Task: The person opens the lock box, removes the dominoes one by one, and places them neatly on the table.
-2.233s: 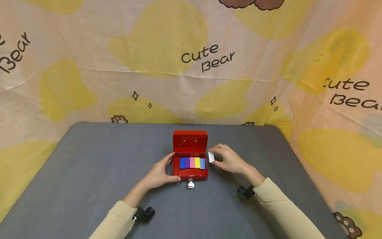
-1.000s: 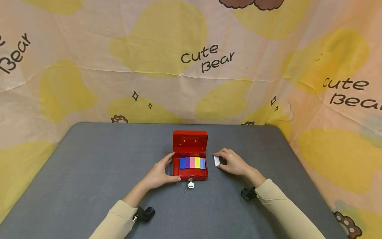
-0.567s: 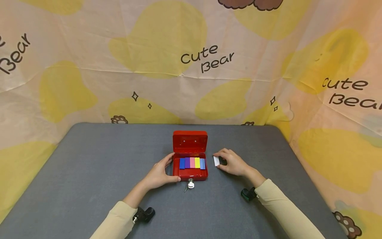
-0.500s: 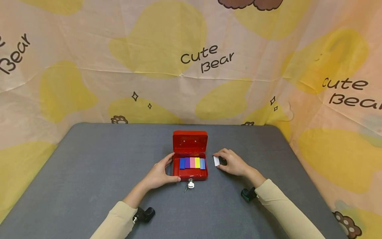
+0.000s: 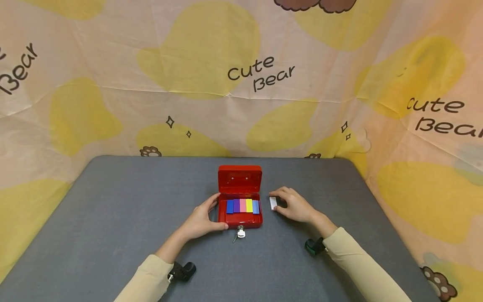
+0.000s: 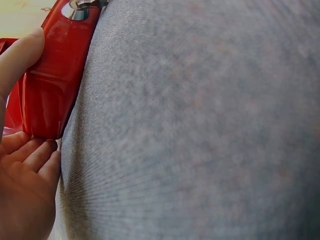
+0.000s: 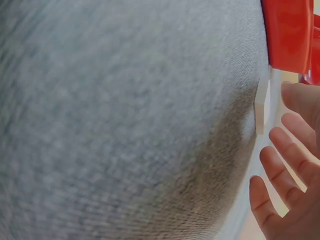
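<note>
A red metal cash box [image 5: 241, 220] stands with its lid raised. My left hand [image 5: 199, 220] grips its left side, thumb on the front corner and fingers along the side wall. Several flat coloured blocks [image 5: 243, 206] lie in a row inside: blue, purple, pink, yellow and light blue. To the right of the box, a small white block [image 5: 273, 203] lies on the table. My right hand [image 5: 294, 205] is around it, thumb and index finger at its ends. In the right wrist view the thumb is apart from the white block [image 7: 262, 107], and the fingers are spread and relaxed.
A silver lock with a key [image 5: 240, 233] sits at the front of the box. The grey cloth-covered table [image 5: 143, 188] extends on all sides. Behind it hangs a printed curtain [image 5: 211, 126]. Each wrist wears a black camera mount [image 5: 183, 272].
My right hand has moved right, away from the box, with the white block, which now lies on the table with the fingers loosened around it. The left hand has stayed on the box.
</note>
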The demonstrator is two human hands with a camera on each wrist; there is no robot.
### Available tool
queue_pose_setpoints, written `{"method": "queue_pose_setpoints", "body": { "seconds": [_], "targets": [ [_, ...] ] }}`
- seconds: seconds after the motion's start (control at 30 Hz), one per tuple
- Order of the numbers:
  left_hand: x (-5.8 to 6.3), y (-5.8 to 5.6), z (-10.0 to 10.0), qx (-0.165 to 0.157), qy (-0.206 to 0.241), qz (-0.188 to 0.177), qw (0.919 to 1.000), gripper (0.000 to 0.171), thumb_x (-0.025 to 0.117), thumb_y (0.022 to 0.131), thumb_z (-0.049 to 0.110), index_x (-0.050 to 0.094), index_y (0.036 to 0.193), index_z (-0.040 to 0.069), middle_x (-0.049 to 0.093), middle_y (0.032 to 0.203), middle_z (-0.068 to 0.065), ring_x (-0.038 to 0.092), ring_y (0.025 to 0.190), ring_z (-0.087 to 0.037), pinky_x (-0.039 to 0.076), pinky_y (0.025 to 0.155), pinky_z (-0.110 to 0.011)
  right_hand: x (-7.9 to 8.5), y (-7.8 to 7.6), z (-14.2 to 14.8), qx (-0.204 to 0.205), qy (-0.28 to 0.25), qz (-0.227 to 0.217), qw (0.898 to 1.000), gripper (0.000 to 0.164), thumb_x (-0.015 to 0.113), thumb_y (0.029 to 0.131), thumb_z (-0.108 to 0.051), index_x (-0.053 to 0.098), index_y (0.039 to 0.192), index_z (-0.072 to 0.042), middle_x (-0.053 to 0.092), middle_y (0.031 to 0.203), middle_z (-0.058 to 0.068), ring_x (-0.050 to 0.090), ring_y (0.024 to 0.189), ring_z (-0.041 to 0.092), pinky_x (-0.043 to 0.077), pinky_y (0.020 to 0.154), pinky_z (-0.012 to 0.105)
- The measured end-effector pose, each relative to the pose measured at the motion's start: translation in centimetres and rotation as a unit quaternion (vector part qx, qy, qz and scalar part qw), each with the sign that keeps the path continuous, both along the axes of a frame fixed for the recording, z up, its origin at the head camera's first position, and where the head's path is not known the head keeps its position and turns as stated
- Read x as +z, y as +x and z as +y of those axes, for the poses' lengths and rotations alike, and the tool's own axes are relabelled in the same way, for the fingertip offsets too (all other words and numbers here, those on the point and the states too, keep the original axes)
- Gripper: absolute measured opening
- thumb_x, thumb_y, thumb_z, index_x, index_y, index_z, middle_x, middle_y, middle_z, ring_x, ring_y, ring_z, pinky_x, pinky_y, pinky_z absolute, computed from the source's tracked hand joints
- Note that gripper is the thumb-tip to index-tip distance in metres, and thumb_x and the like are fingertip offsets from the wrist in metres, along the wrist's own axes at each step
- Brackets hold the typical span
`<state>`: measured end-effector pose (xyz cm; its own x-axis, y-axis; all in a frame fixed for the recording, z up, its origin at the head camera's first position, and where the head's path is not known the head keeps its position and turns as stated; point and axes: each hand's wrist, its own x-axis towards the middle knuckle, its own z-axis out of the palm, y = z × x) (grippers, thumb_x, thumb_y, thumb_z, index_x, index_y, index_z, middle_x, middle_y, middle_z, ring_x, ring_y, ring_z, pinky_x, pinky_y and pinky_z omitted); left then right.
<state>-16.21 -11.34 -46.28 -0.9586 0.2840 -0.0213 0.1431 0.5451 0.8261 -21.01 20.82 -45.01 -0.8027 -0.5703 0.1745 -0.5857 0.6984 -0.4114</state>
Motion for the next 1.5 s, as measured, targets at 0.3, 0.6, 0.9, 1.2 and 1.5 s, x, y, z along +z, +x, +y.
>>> {"method": "queue_pose_setpoints", "body": {
  "seconds": [0.3, 0.6, 0.9, 1.2, 1.5],
  "targets": [
    [0.1, 0.1, 0.0, 0.000, 0.001, -0.001, 1.0000, 0.095, 0.083, 0.064, 0.035, 0.032, 0.142, 0.012, 0.039, 0.143, -0.013, 0.044, 0.127, -0.030, 0.044, 0.096, -0.042, 0.1, -0.1, -0.6, -0.011, -0.018, 0.002, 1.000, 0.038, 0.068, 0.082, -0.017, 0.060, 0.119, -0.009, 0.061, 0.111, 0.001, 0.054, 0.100, 0.016, 0.048, 0.089, 0.036],
    [0.1, 0.0, 0.0, 0.001, -0.004, -0.004, 1.0000, 0.097, 0.083, 0.064, 0.036, 0.032, 0.142, 0.013, 0.039, 0.143, -0.013, 0.044, 0.127, -0.030, 0.045, 0.095, -0.043, 0.8, 0.2, -1.7, -0.012, -0.040, -0.004, 0.999, 0.035, 0.068, 0.082, -0.015, 0.061, 0.115, -0.008, 0.063, 0.109, 0.006, 0.055, 0.097, 0.019, 0.049, 0.085, 0.037],
    [0.1, 0.0, 0.0, -0.001, -0.001, -0.005, 1.0000, 0.096, 0.083, 0.064, 0.035, 0.031, 0.142, 0.012, 0.038, 0.143, -0.013, 0.043, 0.127, -0.030, 0.045, 0.095, -0.043, 1.3, 0.4, -2.6, 0.010, -0.055, 0.009, 0.998, 0.032, 0.068, 0.083, -0.017, 0.062, 0.113, -0.008, 0.063, 0.107, 0.004, 0.058, 0.098, 0.021, 0.050, 0.084, 0.036],
    [0.1, 0.0, 0.0, 0.000, -0.001, -0.007, 1.0000, 0.096, 0.082, 0.064, 0.036, 0.032, 0.142, 0.013, 0.038, 0.144, -0.013, 0.043, 0.128, -0.030, 0.045, 0.095, -0.043, 2.5, 0.5, -4.4, 0.030, -0.050, 0.028, 0.998, 0.035, 0.070, 0.080, -0.015, 0.061, 0.114, -0.010, 0.061, 0.105, 0.004, 0.057, 0.092, 0.020, 0.051, 0.079, 0.034],
    [0.0, 0.0, 0.0, -0.002, -0.004, -0.006, 1.0000, 0.096, 0.082, 0.064, 0.038, 0.032, 0.142, 0.014, 0.038, 0.144, -0.013, 0.043, 0.127, -0.031, 0.045, 0.095, -0.043, 3.6, 0.4, -5.8, 0.050, -0.027, 0.014, 0.998, 0.036, 0.068, 0.083, -0.018, 0.060, 0.117, -0.010, 0.060, 0.111, 0.003, 0.056, 0.100, 0.017, 0.050, 0.086, 0.033]
  ]
}}
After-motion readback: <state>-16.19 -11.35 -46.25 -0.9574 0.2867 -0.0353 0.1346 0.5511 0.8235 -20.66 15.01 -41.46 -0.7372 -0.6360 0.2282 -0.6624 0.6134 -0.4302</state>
